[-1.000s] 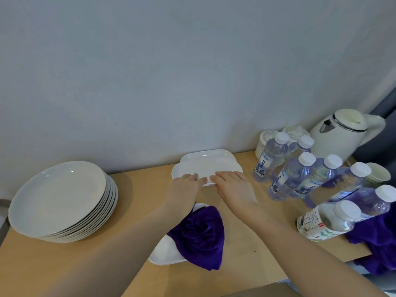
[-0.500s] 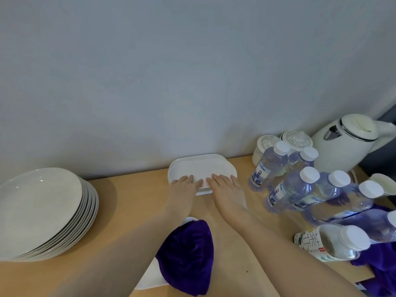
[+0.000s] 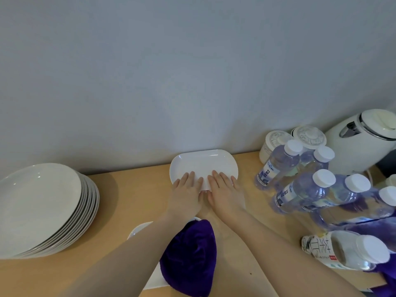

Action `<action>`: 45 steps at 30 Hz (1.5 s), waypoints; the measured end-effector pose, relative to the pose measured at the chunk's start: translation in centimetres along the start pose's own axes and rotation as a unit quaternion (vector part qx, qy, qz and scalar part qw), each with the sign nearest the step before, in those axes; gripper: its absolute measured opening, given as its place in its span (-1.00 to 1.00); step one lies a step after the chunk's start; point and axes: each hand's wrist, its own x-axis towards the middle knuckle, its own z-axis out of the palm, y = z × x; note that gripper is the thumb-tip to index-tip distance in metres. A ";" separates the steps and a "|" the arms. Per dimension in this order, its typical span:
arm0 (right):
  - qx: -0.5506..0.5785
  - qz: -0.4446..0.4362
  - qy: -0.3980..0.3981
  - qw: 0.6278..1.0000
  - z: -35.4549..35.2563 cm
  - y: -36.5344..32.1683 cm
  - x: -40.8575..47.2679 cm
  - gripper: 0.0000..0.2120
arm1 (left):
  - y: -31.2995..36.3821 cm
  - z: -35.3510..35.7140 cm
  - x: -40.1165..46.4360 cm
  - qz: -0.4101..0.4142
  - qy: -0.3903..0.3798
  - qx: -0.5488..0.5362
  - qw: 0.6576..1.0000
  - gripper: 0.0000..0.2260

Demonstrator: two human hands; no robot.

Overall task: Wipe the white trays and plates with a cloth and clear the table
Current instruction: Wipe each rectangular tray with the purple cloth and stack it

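Observation:
A white oval tray (image 3: 203,163) lies flat at the back of the wooden table (image 3: 132,200), close to the wall. My left hand (image 3: 187,189) and my right hand (image 3: 222,189) lie side by side with straight fingers on its near rim. Nearer to me, a crumpled purple cloth (image 3: 190,256) sits on a second white tray (image 3: 139,230), mostly hidden by the cloth and my left forearm. A stack of several round white plates (image 3: 40,209) stands at the left.
Several clear water bottles (image 3: 300,189) with white caps crowd the right side. A white tea bottle (image 3: 342,249) lies on its side. Two lidded jars (image 3: 308,136) and a white kettle (image 3: 364,140) stand at the back right. More purple cloth (image 3: 385,273) lies at the right edge.
Both hands have pushed the oval tray away from me until it lies near the wall. My view has also shifted, so the plate stack sits further left.

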 end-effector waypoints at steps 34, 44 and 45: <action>0.053 -0.037 0.005 0.998 0.7 -12.7 -12.9 -0.46 | -5.3 -2.2 -18.0 -0.090 0.092 -0.022 0.991 -0.60; 0.055 0.017 -0.021 0.998 2.0 -12.4 -11.9 -0.39 | -11.2 -0.3 -20.2 0.012 -0.093 -0.121 0.988 -0.03; 0.053 0.016 -0.020 0.998 2.0 -12.8 -11.8 -0.41 | -11.5 -0.2 -20.2 0.026 -0.089 -0.115 0.989 -0.03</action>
